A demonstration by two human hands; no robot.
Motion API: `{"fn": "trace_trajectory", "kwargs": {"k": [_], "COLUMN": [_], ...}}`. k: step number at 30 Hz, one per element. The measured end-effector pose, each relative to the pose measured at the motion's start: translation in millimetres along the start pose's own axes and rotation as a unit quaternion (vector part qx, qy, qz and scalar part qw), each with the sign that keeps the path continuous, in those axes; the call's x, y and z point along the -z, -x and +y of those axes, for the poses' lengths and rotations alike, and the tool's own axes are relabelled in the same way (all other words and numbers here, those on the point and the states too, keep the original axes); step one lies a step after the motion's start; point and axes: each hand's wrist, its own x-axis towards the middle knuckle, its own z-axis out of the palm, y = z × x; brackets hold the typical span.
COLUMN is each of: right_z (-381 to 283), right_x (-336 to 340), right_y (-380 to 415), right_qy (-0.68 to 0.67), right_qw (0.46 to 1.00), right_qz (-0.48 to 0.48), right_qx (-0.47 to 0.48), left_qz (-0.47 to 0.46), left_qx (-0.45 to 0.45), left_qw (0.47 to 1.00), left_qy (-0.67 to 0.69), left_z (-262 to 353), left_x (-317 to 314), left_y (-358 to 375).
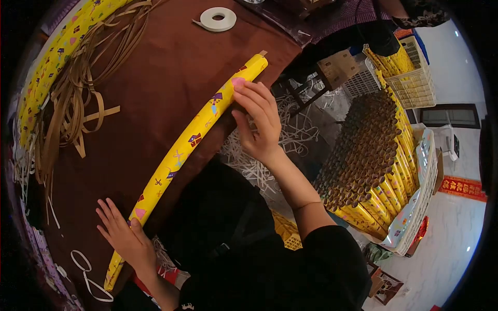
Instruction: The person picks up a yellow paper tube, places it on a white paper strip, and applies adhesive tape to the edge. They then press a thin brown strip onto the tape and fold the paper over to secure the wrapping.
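A long roll of yellow printed paper (179, 155) lies diagonally along the edge of the brown-covered table (150, 83), with a bit of brown strip showing at its upper end. Near that upper end, my right hand (259, 116) touches the roll with its fingertips, fingers extended and thumb apart. My left hand (127, 236) rests across the lower part, its fingers spread flat and reaching past the roll onto the table. Neither hand is wrapped round the roll.
Brown strips (78, 93) lie over yellow printed sheets (36, 78) at left. A white tape roll (218, 19) sits at the top, white-handled scissors (85, 269) at lower left. Right of the table, a crate (428, 181) holds many yellow rolls; white scraps (295, 124) litter the floor.
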Motion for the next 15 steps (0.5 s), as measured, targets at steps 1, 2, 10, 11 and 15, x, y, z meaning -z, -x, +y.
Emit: {"fn": "trace_trajectory", "kwargs": {"k": [1, 2, 10, 11, 15], "right_z": [-6, -4, 11, 14, 25], "right_x": [1, 1, 17, 17, 14], "right_y": [-9, -8, -32, -31, -30], "right_qy": [0.023, 0.023, 0.126, 0.125, 0.125], "right_qw": [1.000, 1.000, 0.975, 0.975, 0.962], "right_qz": [0.019, 0.020, -0.119, -0.120, -0.110], "right_qx": [-0.003, -0.004, 0.142, 0.141, 0.214], "left_qz": [-0.002, -0.001, -0.005, -0.004, 0.000], "left_qx": [-0.001, -0.002, -0.002, -0.004, -0.010], "left_qw": [1.000, 1.000, 1.000, 1.000, 1.000], "left_qy": [-0.001, 0.001, 0.002, 0.000, 0.010], "left_z": [0, 0, 1, 1, 0], "left_x": [0, 0, 2, 2, 1], "left_y": [0, 0, 0, 0, 0]}}
